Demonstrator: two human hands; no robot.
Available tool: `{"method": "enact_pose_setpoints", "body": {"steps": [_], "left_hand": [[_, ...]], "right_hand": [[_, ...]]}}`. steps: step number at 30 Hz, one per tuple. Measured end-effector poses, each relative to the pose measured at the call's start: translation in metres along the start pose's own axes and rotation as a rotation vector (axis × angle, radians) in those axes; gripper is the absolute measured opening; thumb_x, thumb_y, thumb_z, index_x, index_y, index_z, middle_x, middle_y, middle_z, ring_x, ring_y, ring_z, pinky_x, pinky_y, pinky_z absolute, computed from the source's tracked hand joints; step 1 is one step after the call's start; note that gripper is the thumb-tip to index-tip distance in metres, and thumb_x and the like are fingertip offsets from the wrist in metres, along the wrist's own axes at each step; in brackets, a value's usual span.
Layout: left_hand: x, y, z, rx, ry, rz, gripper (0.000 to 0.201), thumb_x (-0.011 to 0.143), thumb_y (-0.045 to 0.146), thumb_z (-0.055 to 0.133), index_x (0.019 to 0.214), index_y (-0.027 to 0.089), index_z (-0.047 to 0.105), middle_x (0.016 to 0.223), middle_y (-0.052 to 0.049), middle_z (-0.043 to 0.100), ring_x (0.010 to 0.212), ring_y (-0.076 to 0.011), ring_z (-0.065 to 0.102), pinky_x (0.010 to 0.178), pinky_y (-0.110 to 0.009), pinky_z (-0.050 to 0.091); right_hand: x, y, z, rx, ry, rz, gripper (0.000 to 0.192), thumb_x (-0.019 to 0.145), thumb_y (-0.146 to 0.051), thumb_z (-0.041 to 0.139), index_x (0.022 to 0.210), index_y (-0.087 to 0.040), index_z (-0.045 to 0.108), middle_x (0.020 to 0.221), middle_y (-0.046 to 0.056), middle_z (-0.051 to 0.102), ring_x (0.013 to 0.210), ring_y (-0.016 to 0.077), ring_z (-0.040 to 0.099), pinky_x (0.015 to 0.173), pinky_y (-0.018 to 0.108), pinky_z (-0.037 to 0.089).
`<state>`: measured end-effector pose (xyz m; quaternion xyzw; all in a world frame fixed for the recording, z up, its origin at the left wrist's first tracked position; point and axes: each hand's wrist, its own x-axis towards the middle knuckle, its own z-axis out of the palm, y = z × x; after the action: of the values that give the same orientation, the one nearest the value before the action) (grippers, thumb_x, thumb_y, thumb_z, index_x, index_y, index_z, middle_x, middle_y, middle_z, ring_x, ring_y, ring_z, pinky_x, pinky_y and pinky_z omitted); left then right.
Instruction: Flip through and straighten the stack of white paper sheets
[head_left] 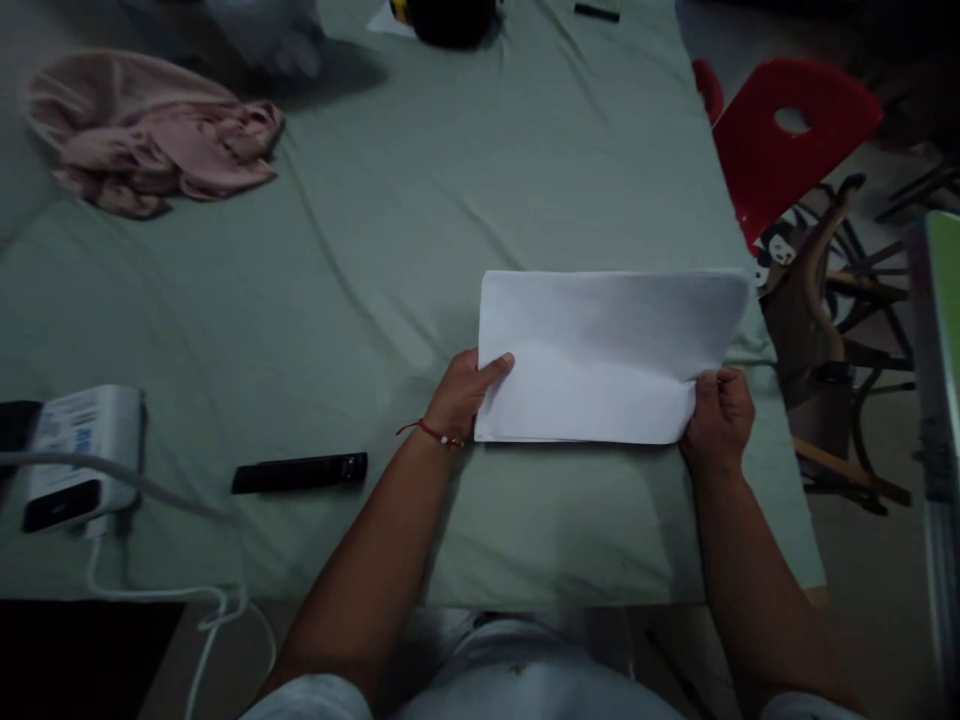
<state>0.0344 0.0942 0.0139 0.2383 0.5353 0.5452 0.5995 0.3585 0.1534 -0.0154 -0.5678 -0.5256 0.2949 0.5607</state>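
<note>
A folded white sheet of paper (607,355) lies on the pale green cloth-covered tabletop (390,250), directly ahead of the person and a little to their right side. Its long axis runs left to right, across the line of sight, with the near long edge closest to the body. The left hand (465,395) grips the sheet's near left corner, thumb pressed on top and the other fingers tucked beneath. The right hand (718,415) is curled closed around the near right corner, pinching it. Both hands hold the paper at opposite ends of the same near edge, so neither is nearer than the other; the sheet extends away from them toward the far side of the cloth.

Well apart to the left lie a slim black remote-like bar (300,472) and a white box-shaped device with a white cable (75,455). A crumpled pink cloth (150,135) sits at the far left, and a red plastic chair (787,140) stands off the right edge.
</note>
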Motion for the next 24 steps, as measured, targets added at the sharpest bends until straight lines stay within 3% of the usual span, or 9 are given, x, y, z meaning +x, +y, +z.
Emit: {"method": "enact_pose_setpoints", "body": {"steps": [3, 6, 9, 14, 19, 21, 24], "left_hand": [[0.001, -0.003, 0.000, 0.014, 0.014, 0.039, 0.061, 0.064, 0.061, 0.094, 0.097, 0.013, 0.077, 0.084, -0.010, 0.081, 0.080, -0.0286, 0.078, 0.070, -0.037, 0.061], [0.002, -0.004, 0.001, -0.026, 0.016, 0.110, 0.062, 0.064, 0.063, 0.093, 0.100, 0.015, 0.078, 0.089, -0.010, 0.082, 0.090, -0.0303, 0.079, 0.077, -0.040, 0.063], [0.004, -0.005, 0.000, -0.052, 0.019, 0.136, 0.061, 0.062, 0.063, 0.094, 0.098, 0.017, 0.077, 0.090, -0.009, 0.082, 0.093, -0.0307, 0.079, 0.078, -0.040, 0.064], [0.003, -0.005, -0.006, -0.073, 0.001, 0.097, 0.057, 0.053, 0.046, 0.101, 0.097, 0.018, 0.078, 0.094, -0.010, 0.083, 0.086, -0.0289, 0.078, 0.075, -0.038, 0.063], [0.003, -0.008, 0.000, 0.007, 0.036, 0.081, 0.066, 0.060, 0.060, 0.097, 0.102, 0.013, 0.079, 0.095, -0.016, 0.082, 0.098, -0.0354, 0.079, 0.086, -0.047, 0.065], [0.003, -0.009, 0.003, 0.003, 0.051, 0.093, 0.068, 0.059, 0.062, 0.097, 0.103, 0.013, 0.079, 0.094, -0.016, 0.083, 0.101, -0.0364, 0.079, 0.088, -0.049, 0.065], [0.006, -0.008, 0.002, -0.080, 0.079, 0.124, 0.067, 0.058, 0.061, 0.098, 0.105, 0.016, 0.078, 0.098, -0.014, 0.084, 0.106, -0.0363, 0.078, 0.089, -0.047, 0.067]], "right_hand": [[0.001, -0.002, -0.002, 0.084, -0.034, 0.073, 0.043, 0.087, -0.062, 0.073, 0.099, -0.023, 0.062, 0.077, -0.003, 0.058, 0.063, 0.0119, 0.048, 0.054, 0.025, 0.039], [0.001, -0.007, -0.006, 0.160, -0.202, 0.235, 0.050, 0.076, -0.055, 0.084, 0.109, -0.022, 0.066, 0.077, -0.003, 0.065, 0.054, 0.0111, 0.048, 0.046, 0.024, 0.039], [-0.001, -0.013, -0.010, 0.094, -0.321, 0.307, 0.045, 0.072, -0.047, 0.089, 0.104, -0.020, 0.072, 0.071, -0.004, 0.065, 0.048, 0.0088, 0.042, 0.039, 0.022, 0.032], [-0.003, -0.011, -0.007, 0.190, -0.243, 0.236, 0.037, 0.072, -0.045, 0.090, 0.094, -0.020, 0.074, 0.079, -0.002, 0.071, 0.062, 0.0112, 0.056, 0.053, 0.023, 0.045], [-0.002, -0.001, -0.006, 0.215, -0.244, 0.209, 0.040, 0.072, -0.047, 0.092, 0.094, -0.020, 0.073, 0.081, -0.003, 0.070, 0.067, 0.0107, 0.059, 0.061, 0.024, 0.050], [0.000, -0.002, -0.006, 0.218, -0.203, 0.208, 0.041, 0.076, -0.053, 0.089, 0.092, -0.020, 0.070, 0.074, -0.005, 0.066, 0.060, 0.0088, 0.054, 0.054, 0.021, 0.046], [0.003, -0.009, -0.005, 0.235, -0.157, 0.271, 0.049, 0.077, -0.064, 0.085, 0.085, -0.022, 0.063, 0.059, -0.007, 0.058, 0.043, 0.0065, 0.042, 0.036, 0.017, 0.029]]}}
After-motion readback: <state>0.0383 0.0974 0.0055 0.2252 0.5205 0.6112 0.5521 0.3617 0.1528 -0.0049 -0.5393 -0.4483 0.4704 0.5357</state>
